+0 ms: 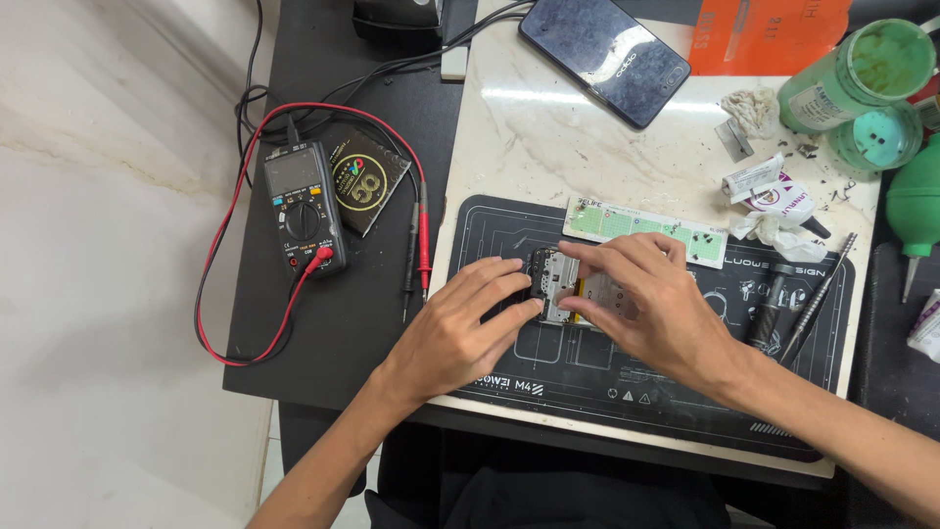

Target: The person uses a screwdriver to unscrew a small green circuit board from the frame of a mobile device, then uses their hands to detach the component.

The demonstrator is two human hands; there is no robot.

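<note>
Black mat [587,377]: we see an opened phone [566,286] lying flat, long axis left-right.
Grip: our left hand [455,333] and right hand [651,304] both pinch it.

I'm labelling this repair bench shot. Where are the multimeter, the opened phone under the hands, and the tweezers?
multimeter [304,208]: head view, on its round dial.
opened phone [558,286]: head view, on the exposed inner frame between the hands.
tweezers [818,299]: head view, mid-shaft.

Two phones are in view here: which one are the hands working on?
The opened phone on the dark work mat, internals exposed, with the left hand and right hand on it. The other phone lies intact and untouched at the top of the bench.
</note>
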